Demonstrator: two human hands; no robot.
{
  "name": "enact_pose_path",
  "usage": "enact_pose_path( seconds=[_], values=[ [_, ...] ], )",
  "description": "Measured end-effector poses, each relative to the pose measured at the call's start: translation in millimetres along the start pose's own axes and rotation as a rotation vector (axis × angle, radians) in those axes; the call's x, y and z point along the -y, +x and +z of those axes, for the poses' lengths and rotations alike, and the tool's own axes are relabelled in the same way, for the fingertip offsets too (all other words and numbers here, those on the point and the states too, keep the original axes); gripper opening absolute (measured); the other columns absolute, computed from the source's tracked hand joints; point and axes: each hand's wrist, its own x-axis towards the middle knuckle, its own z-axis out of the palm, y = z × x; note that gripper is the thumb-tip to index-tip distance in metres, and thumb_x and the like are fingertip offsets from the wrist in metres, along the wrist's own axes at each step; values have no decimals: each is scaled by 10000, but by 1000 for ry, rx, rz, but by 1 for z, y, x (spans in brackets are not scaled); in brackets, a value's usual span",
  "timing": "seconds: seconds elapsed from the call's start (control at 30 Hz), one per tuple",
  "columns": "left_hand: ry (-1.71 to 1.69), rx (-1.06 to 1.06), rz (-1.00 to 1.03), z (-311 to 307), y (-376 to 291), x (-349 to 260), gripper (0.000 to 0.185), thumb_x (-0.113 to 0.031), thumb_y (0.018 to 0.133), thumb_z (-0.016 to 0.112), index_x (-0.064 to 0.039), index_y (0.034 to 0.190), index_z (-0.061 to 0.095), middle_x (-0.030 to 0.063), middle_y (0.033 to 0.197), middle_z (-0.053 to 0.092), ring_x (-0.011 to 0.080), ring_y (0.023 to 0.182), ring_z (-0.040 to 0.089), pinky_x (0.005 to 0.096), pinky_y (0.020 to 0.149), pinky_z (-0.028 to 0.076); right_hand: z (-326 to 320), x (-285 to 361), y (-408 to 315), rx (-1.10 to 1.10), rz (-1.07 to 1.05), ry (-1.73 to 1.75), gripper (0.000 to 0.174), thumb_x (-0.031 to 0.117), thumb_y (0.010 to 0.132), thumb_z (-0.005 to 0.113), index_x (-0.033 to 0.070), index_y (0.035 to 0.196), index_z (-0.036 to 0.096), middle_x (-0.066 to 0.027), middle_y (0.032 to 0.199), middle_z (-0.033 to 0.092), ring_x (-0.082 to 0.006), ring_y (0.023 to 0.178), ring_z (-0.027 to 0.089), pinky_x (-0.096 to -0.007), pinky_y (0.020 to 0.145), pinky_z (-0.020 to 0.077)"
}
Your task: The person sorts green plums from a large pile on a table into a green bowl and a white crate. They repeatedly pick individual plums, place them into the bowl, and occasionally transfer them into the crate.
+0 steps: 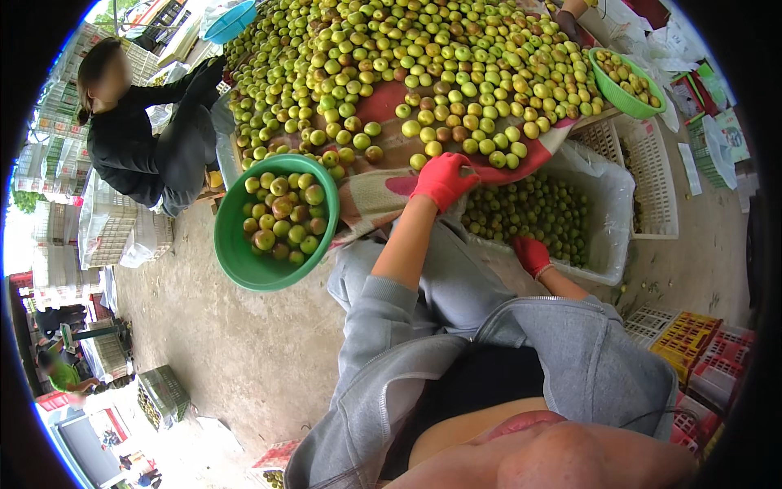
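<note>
My left hand (445, 178), in a red glove, is at the near edge of the table beside loose green-and-brown jujubes (487, 147). Its fingers curl away from me, and I cannot see whether anything is in them. My right hand (533, 257), gloved in red too, is low inside the near rim of a plastic-lined crate (602, 202). Small green jujubes (525, 211) fill much of that crate. What the right fingers do is hidden by the glove's back. A patterned red and beige cloth (379, 195) lies under the fruit on the table.
A green plastic basin (275, 278) with larger jujubes stands left of my knees. A light-green basket (635, 101) of fruit sits at the table's right corner, near another person's gloved hand (569, 27). A person in black (131, 134) sits at the left. White crates (657, 183) stand right.
</note>
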Motion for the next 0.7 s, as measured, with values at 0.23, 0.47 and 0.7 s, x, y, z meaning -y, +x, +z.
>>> enact_pose_path(
  seconds=[0.23, 0.47, 0.7],
  values=[
    [62, -590, -379, -21, 4, 30, 467, -232, 756, 673, -65, 1173, 545, 160, 1205, 551, 354, 1116, 491, 425, 962, 401, -97, 95, 40, -444, -541, 432, 197, -3, 846, 577, 23, 1026, 651, -128, 946, 668, -279, 839, 642, -326, 746, 499],
    [51, -317, -378, 8, 28, 14, 847, -331, 707, 735, -67, 1390, 310, 340, 1403, 267, 443, 1325, 256, 519, 1050, 274, -144, 134, 186, -601, -554, 272, 264, 29, 820, 597, 53, 1081, 630, -148, 1138, 610, -327, 1041, 579, -380, 874, 472],
    [175, -189, -254, 27, 23, 17, 847, -332, 693, 753, -65, 1380, 334, 314, 1425, 231, 470, 1315, 247, 551, 1054, 254, -122, 125, 188, -609, -517, 35, 245, 48, 825, 558, 87, 1051, 643, -139, 1163, 594, -325, 1034, 576, -395, 864, 481]
  ],
)
